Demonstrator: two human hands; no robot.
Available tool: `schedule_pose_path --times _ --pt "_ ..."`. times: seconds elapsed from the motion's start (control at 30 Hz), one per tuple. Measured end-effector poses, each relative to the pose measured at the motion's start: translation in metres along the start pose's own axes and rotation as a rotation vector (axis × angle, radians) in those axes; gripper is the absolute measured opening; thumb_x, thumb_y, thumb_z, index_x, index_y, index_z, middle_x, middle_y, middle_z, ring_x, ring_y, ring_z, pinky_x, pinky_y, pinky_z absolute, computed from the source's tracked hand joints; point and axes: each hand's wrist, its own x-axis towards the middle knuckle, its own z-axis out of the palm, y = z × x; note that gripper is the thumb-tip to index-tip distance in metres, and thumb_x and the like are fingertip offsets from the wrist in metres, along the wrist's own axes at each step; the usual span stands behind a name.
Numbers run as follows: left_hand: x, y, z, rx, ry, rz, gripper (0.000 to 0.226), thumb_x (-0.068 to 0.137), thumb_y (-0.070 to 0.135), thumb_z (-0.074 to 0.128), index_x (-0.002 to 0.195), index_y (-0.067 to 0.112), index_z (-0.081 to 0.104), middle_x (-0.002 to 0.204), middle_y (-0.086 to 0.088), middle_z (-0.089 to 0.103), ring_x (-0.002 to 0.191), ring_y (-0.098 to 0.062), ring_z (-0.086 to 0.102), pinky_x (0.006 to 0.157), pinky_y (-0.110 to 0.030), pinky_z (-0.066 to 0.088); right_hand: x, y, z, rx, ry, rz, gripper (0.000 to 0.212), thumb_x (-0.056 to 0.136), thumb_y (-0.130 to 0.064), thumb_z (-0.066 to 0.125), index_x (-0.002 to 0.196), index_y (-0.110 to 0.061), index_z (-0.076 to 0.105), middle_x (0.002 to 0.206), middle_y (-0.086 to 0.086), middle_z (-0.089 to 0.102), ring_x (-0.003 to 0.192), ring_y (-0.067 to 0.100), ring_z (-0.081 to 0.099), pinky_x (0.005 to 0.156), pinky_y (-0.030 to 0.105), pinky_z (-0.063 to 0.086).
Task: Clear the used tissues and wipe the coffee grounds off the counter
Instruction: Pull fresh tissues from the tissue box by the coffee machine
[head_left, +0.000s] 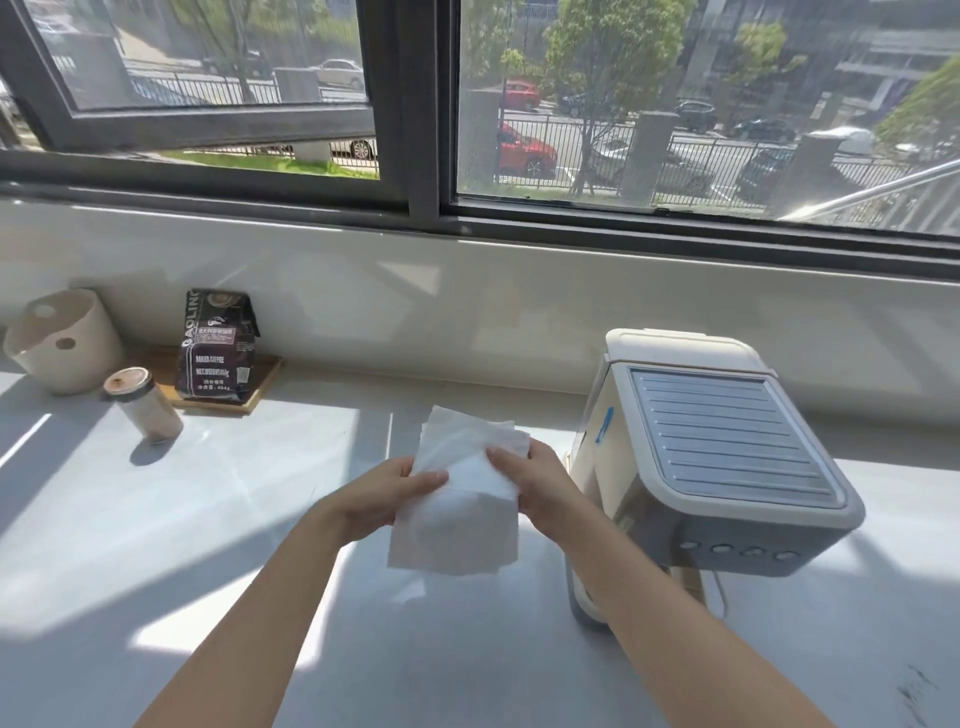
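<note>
A white tissue (460, 506) hangs folded above the pale counter (156, 519), held between both hands near the middle of the view. My left hand (384, 493) pinches its left edge with the thumb on top. My right hand (535, 480) grips its upper right edge. The tissue looks clean and its lower part droops toward the counter. A dark smudge (917, 693) shows on the counter at the lower right corner. No loose tissues lie in sight.
A cream and grey coffee machine (711, 467) stands just right of my hands. At the back left are a coffee bag (215, 345) on a wooden tray (260, 387), a small lidded jar (143, 405) and a cream bin (62, 340). A window runs behind.
</note>
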Motion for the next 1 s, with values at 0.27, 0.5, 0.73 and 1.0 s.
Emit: schedule_pose_path --times 0.27,0.5,0.73,1.0 --pt "-0.046 0.001 0.042 -0.059 0.158 0.054 0.052 0.076 0.048 0.067 0.11 0.009 0.066 0.111 -0.013 0.07 0.102 -0.031 0.066 0.09 -0.045 0.051 -0.05 0.002 -0.017 -0.123 -0.233 0.13 0.031 0.084 -0.014 0.066 0.115 -0.01 0.063 0.109 0.01 0.07 0.096 0.026 0.069 0.074 0.036 0.057" --pt "-0.098 0.002 0.117 -0.221 0.117 0.164 0.03 0.08 0.027 0.069 0.109 0.023 0.068 0.103 -0.001 0.072 0.09 -0.017 0.069 0.068 -0.028 0.057 -0.125 -0.005 -0.063 0.076 -0.354 0.049 0.019 0.086 -0.004 0.061 0.098 -0.017 0.069 0.087 0.004 0.074 0.075 0.018 0.071 0.065 0.03 0.059" --pt "-0.129 0.012 0.241 -0.29 0.116 0.172 0.023 0.091 0.017 0.048 0.091 0.011 0.07 0.082 -0.005 0.069 0.071 -0.015 0.067 0.057 -0.022 0.053 -0.221 0.004 -0.152 0.088 -0.283 0.069 0.017 0.079 -0.019 0.057 0.078 -0.02 0.073 0.077 0.006 0.066 0.064 0.019 0.066 0.057 0.03 0.048" --pt "-0.113 -0.012 0.381 0.163 0.031 0.117 0.01 0.075 0.036 0.066 0.08 0.028 0.069 0.087 0.002 0.064 0.071 -0.006 0.061 0.056 -0.014 0.046 -0.299 0.043 -0.263 0.087 -0.044 0.133 0.046 0.091 -0.055 0.043 0.093 -0.02 0.074 0.099 0.003 0.074 0.089 0.021 0.069 0.072 0.033 0.054"
